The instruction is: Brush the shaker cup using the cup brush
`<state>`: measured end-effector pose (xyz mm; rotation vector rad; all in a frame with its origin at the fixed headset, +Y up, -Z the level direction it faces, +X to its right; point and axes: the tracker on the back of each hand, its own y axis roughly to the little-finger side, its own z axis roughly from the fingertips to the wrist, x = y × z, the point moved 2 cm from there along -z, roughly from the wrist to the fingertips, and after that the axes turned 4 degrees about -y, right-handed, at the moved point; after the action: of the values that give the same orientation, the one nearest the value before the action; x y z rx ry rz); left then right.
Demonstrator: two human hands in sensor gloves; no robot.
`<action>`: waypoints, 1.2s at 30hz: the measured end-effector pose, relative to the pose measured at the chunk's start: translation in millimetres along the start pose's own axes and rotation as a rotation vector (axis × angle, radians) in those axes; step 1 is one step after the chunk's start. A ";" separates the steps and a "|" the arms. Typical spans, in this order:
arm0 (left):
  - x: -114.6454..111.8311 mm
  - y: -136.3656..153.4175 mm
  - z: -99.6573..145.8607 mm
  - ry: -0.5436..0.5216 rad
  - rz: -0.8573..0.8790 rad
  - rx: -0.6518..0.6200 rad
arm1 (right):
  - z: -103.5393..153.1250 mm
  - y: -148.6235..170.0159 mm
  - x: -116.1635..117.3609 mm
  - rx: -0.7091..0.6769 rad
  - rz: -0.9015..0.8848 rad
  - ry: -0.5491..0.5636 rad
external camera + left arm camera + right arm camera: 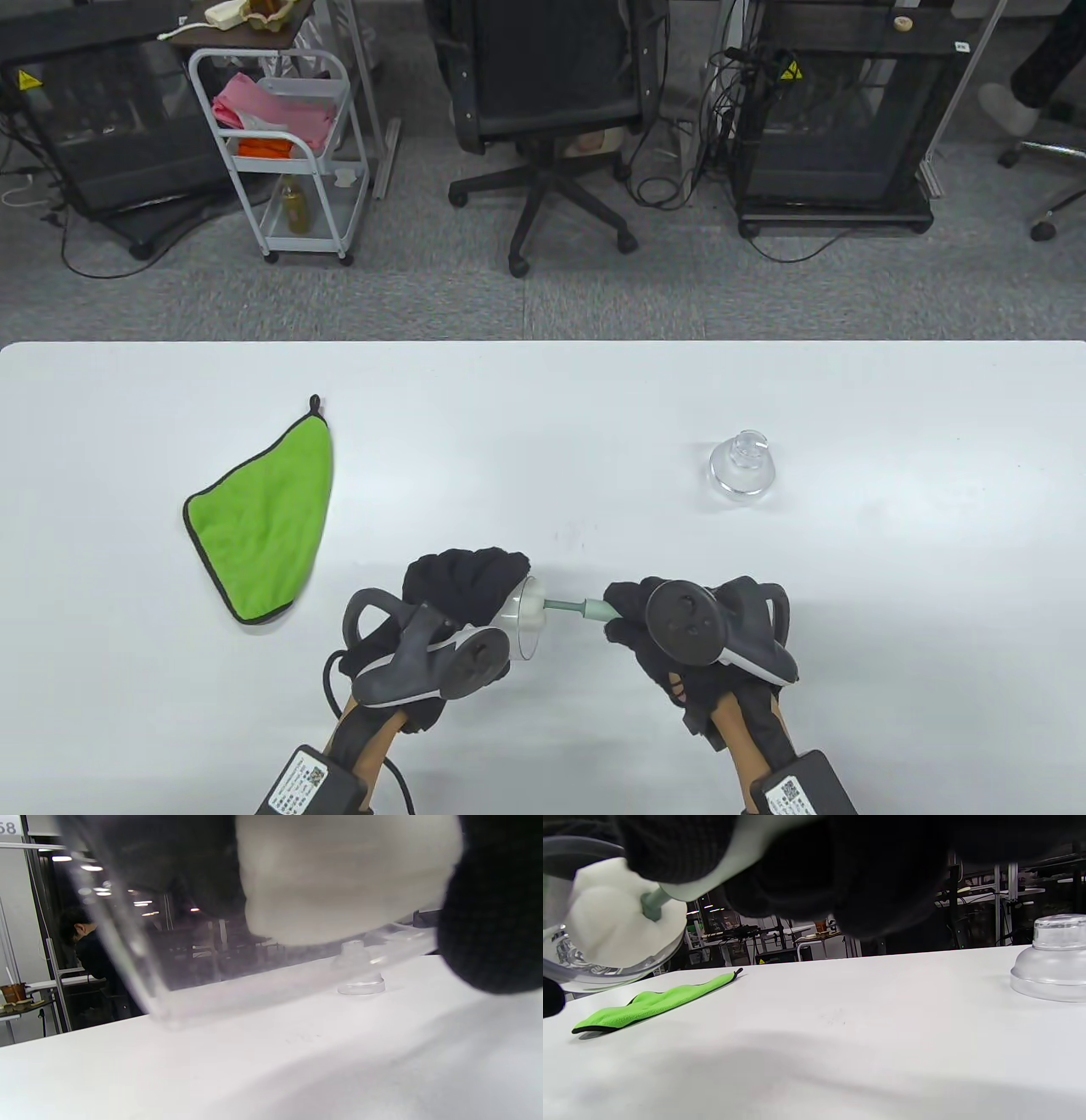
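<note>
White bench [543,407] lay under two gloved hands: the left hand [450,620] gripped the clear shaker cup [524,628] sideways while the right hand [670,632] held the cup brush [564,606], sponge head inside the mouth, best twisted against a steady cup.

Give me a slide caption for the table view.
Left hand holds clear cup; right hand pushes brush inside.

Low in the frame, the left hand [462,594] holds the clear shaker cup [524,626] on its side, mouth toward the right hand [653,632]. That hand grips the cup brush [570,607], its white head inside the cup. A green cloth [263,522] lies at the desk's [543,407] left, a clear lid [741,467] at right.
</note>
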<state>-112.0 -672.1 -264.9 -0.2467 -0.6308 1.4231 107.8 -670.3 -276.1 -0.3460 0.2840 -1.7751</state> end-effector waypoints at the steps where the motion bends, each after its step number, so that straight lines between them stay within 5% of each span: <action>1: 0.6 -1.0 -0.1 0.000 0.005 -0.004 | -0.4 -4.5 1.0 -0.008 0.030 -0.030; 6: -0.4 -4.3 -0.9 0.001 0.016 -0.008 | 2.7 -13.8 -1.3 -0.076 -0.016 -0.116; 15: 4.0 -9.8 -2.9 -0.028 0.070 -0.005 | 3.3 -23.1 -3.2 -0.040 0.008 0.067; 27: 4.3 0.3 0.5 -0.027 0.041 0.024 | 2.4 -14.3 0.7 -0.051 -0.079 -0.140; 32: 0.9 4.9 1.1 -0.014 0.013 0.033 | 7.3 1.4 -13.2 0.023 -0.119 0.006; 36: 3.3 7.5 1.3 -0.021 0.035 0.039 | 6.3 1.7 -11.0 0.055 -0.054 -0.011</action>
<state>-118.9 -668.0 -266.9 -0.2135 -0.6175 1.4721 114.1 -660.0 -271.8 -0.3266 0.2195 -1.8300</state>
